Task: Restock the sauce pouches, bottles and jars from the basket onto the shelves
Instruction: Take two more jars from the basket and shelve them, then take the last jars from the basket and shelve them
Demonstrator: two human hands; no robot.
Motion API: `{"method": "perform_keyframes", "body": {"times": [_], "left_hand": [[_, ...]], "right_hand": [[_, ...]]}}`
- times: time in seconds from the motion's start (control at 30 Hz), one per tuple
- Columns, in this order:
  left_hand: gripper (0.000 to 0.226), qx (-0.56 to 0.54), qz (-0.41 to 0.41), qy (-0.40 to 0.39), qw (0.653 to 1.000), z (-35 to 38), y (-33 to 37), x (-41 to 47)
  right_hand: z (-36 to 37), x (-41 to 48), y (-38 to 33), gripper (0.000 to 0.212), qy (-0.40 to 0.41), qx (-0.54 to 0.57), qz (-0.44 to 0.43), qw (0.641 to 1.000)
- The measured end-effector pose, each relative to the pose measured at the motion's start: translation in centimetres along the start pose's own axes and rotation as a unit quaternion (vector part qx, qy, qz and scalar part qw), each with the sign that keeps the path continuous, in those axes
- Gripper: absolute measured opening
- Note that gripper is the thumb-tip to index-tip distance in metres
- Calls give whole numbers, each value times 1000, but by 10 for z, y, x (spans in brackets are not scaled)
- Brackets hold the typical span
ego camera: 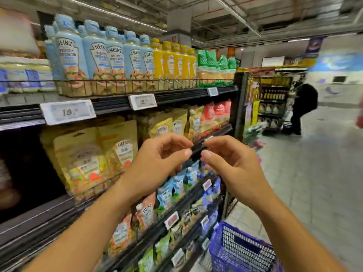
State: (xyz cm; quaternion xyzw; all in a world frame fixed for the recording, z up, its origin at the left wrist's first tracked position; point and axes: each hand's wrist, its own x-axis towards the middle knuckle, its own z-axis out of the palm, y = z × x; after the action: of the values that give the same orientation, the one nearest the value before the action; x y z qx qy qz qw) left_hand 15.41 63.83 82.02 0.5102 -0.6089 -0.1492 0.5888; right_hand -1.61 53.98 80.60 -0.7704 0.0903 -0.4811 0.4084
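Position: I stand at the black metal shelves (176, 97), facing down the aisle. The picture is blurred.

Hands: my left hand (157, 163) and my right hand (231, 165) are raised side by side before the second shelf, fingertips nearly meeting. The fingers of both are curled with thumb near forefinger. A dark strip shows between them. It may be the shelf rail behind, so I cannot tell whether either hand pinches anything. No pouch, bottle or jar is in either hand.

Stock on shelves:
- Top shelf: the pale blue squeeze bottles (94, 55) and yellow squeeze bottles (172, 59) stand in full rows behind a wire guard, with green-capped glass jars (216, 71) beyond them.
- Second shelf: gold sauce pouches (117, 146) and red pouches (218, 112) stand upright. A dark gap (23, 163) lies at the left end of this shelf.
- Lower shelves: light blue spouted pouches (169, 193) and orange pouches (145, 213) fill these.

Source: the purple plastic mesh basket (225, 238) stands on the floor at my lower right, beside the shelf end. Its contents are not visible.

Assessment: most facings appear filled, so the task looks well advanced. What remains depends on the basket's contents. The left gap may need filling.
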Motion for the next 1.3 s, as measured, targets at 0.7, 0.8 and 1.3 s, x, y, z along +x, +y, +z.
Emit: {"method": "perform_keyframes", "body": {"times": [0.7, 0.8, 1.3], "left_hand": [[13, -180, -146, -138, 963, 289, -120, 77], [14, -186, -157, -147, 959, 306, -137, 85], [16, -214, -255, -199, 922, 337, -283, 164]], "right_hand": [[-216, -88, 134, 10, 165, -70, 225, 958], [-227, -90, 155, 9, 176, -65, 246, 951], [-233, -37, 294, 13, 222, -52, 330, 916]]}}
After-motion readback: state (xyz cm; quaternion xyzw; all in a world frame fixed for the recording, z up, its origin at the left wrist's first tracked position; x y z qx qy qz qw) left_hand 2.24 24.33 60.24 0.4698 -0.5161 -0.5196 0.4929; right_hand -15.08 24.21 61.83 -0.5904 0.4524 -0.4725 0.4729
